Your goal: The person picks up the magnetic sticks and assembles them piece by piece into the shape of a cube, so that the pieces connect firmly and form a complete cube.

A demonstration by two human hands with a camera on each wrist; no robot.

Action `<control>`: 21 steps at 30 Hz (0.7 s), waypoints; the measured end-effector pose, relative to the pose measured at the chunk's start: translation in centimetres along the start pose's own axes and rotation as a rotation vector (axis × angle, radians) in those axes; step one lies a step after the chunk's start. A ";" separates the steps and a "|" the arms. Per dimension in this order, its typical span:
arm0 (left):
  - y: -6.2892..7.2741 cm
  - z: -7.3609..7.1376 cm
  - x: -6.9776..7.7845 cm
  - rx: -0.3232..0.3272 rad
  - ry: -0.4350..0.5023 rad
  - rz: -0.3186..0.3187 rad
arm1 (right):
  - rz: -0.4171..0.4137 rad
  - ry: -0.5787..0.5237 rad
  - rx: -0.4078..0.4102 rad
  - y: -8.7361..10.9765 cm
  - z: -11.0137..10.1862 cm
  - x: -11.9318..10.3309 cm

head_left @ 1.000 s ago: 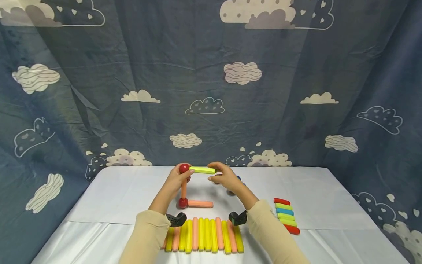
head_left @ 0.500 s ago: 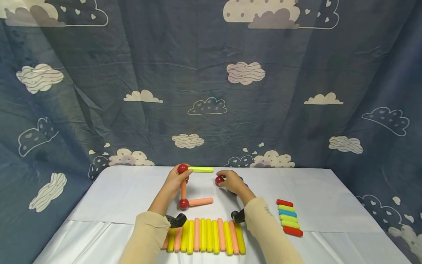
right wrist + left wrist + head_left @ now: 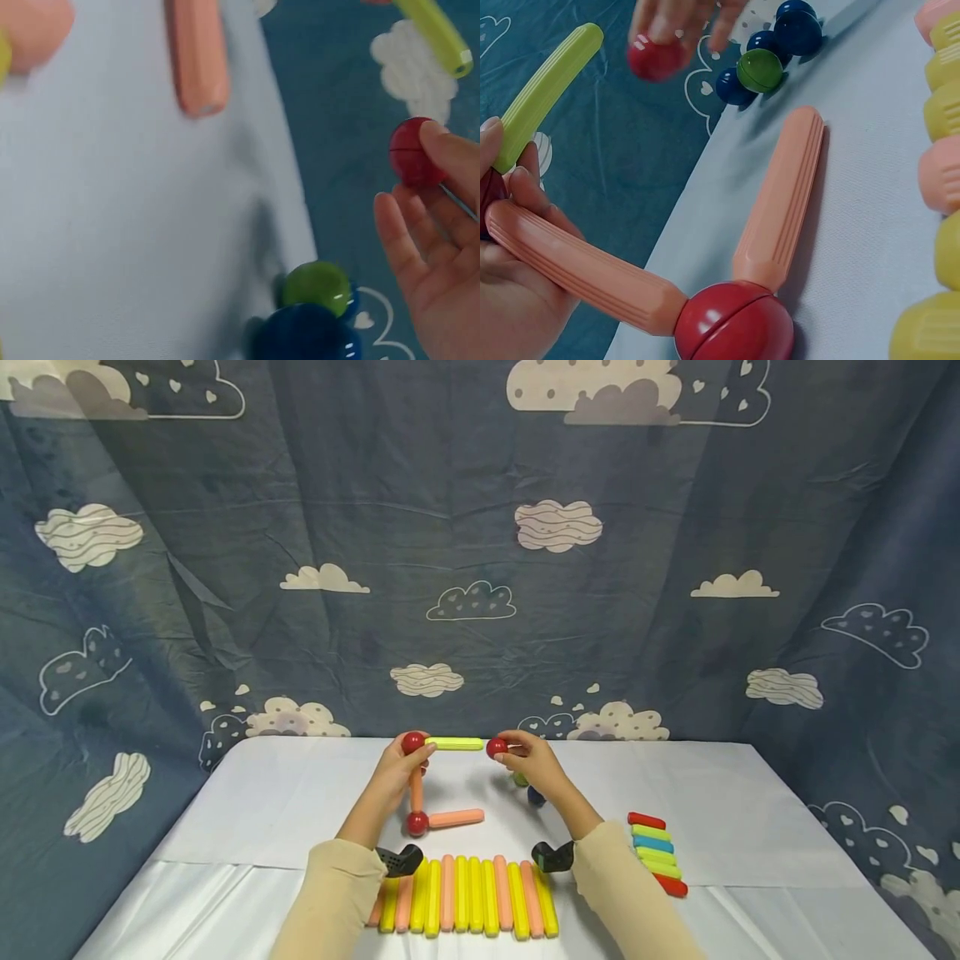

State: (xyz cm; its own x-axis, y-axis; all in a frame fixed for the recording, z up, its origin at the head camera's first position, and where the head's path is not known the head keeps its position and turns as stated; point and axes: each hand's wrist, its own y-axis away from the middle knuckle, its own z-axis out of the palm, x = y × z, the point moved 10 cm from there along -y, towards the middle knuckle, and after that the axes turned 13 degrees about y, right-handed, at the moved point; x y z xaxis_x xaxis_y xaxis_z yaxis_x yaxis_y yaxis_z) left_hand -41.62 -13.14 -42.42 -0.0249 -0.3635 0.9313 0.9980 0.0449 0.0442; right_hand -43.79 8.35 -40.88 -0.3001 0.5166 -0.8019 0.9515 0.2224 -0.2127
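Observation:
My left hand [image 3: 395,770] grips the upper red ball [image 3: 412,742] of a joined piece made of rods and balls. From that ball a lime-green rod [image 3: 454,744] points right and an orange rod [image 3: 585,266] runs down to a second red ball [image 3: 735,322]. Another orange rod [image 3: 457,818] extends right from this lower ball, close over the table. My right hand [image 3: 534,762] pinches a loose red ball [image 3: 417,152] between thumb and fingers. That ball hangs just right of the lime-green rod's free end, with a small gap between them.
Several blue balls [image 3: 799,31] and a green ball [image 3: 760,70] sit on the white table [image 3: 300,793] below my right hand. Yellow and orange rods [image 3: 470,895] lie in a row at the front. Short coloured rods [image 3: 654,843] lie at the right.
My right hand left the lime-green rod's end, took hold of a red ball near the table and raised it beside that rod. My left hand keeps its grip; the lower orange rod tilted slightly up.

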 end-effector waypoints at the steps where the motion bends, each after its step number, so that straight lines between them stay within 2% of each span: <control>1: 0.0 0.0 0.0 0.003 -0.003 0.000 | -0.010 -0.036 0.002 0.2 -0.2 -0.3; 4: -0.1 -0.1 0.1 0.007 -0.005 0.003 | -0.032 -0.123 0.002 0.6 -0.8 -1.2; 9: -0.3 -0.1 0.0 0.010 -0.023 0.018 | -0.039 -0.192 -0.030 1.1 -0.7 -2.0; 12: -0.4 -0.2 0.2 0.019 -0.013 0.056 | -0.041 -0.208 -0.034 1.3 -0.5 -2.1; 16: -0.2 -0.2 0.6 0.016 -0.007 0.140 | -0.033 -0.243 -0.022 1.8 -0.7 -3.1; 19: 0.1 -0.1 1.0 -0.001 -0.123 0.189 | -0.019 -0.259 0.006 2.2 -1.0 -3.9; 21: 0.3 0.0 1.1 -0.022 -0.226 0.188 | -0.010 -0.256 0.038 2.3 -1.2 -4.0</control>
State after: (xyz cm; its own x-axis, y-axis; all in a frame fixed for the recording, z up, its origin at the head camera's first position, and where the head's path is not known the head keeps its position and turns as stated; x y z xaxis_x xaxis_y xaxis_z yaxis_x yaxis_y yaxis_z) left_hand -41.38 -13.55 -41.45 0.1511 -0.1341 0.9794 0.9872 0.0706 -0.1427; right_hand -40.45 7.81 -37.50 -0.2868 0.2877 -0.9138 0.9519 0.1929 -0.2381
